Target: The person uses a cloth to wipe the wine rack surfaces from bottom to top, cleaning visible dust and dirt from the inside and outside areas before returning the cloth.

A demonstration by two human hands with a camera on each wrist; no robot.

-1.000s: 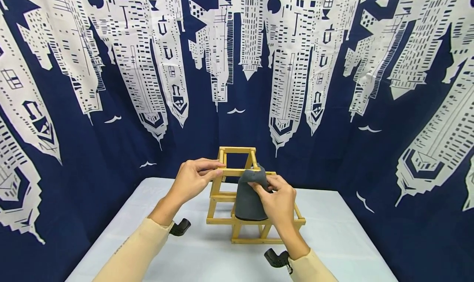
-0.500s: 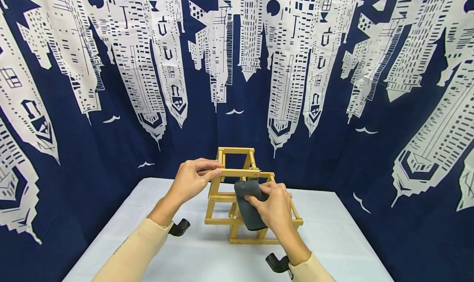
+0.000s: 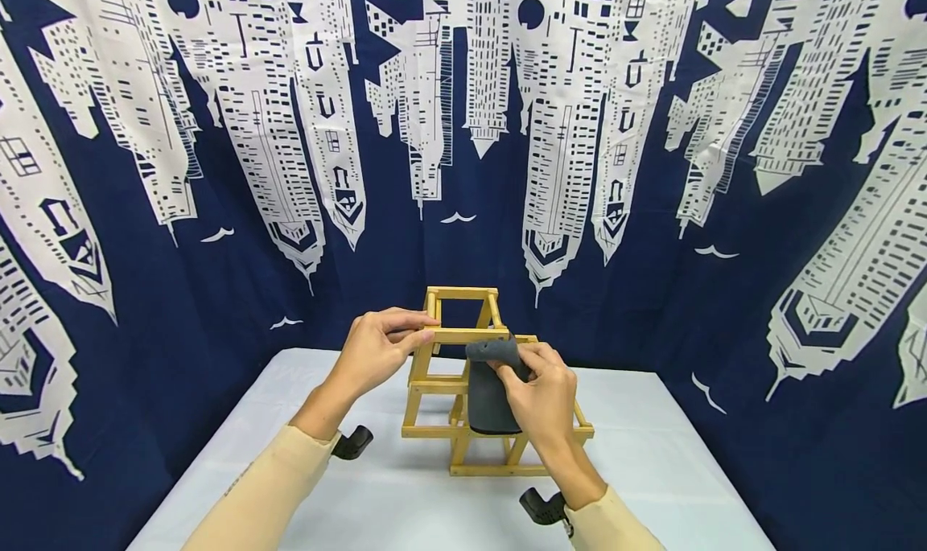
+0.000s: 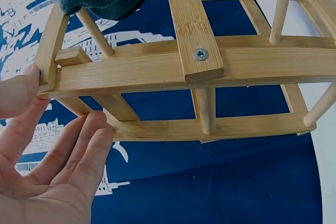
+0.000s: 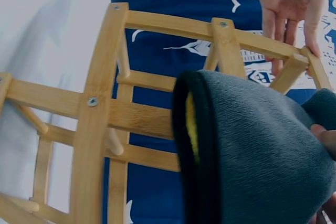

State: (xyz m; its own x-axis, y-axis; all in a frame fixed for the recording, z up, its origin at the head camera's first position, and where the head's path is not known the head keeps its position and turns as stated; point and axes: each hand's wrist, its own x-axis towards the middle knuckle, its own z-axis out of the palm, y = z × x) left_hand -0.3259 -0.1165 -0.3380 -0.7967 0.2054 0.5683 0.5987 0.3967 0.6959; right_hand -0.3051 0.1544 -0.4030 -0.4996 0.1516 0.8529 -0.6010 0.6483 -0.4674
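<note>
A stepped wooden rack (image 3: 434,432) of light slats and round rods stands on the table in the head view. My left hand (image 3: 376,350) holds its upper left corner; in the left wrist view the thumb is on the slat's end, and the fingers (image 4: 68,166) reach under the rail. Between thumb and fingers, my right hand (image 3: 546,394) pinches a folded grey-blue cleaning cloth (image 3: 488,402) at the rack's front, just below the top front slat. Dark edging and a yellow inner side show on the cloth (image 5: 262,145) in the right wrist view. The cloth hides part of the middle slats.
A pale cloth covers the table (image 3: 304,503). Behind it hangs a navy curtain (image 3: 405,253) with white city buildings printed upside down. Black wrist mounts (image 3: 352,444) stick out below both forearms, near the tabletop.
My right hand with the cloth went down from the top front slat, the cloth tilting, then came partly back up; it hangs straighter now. The left hand keeps its hold and the rack stays in place.
</note>
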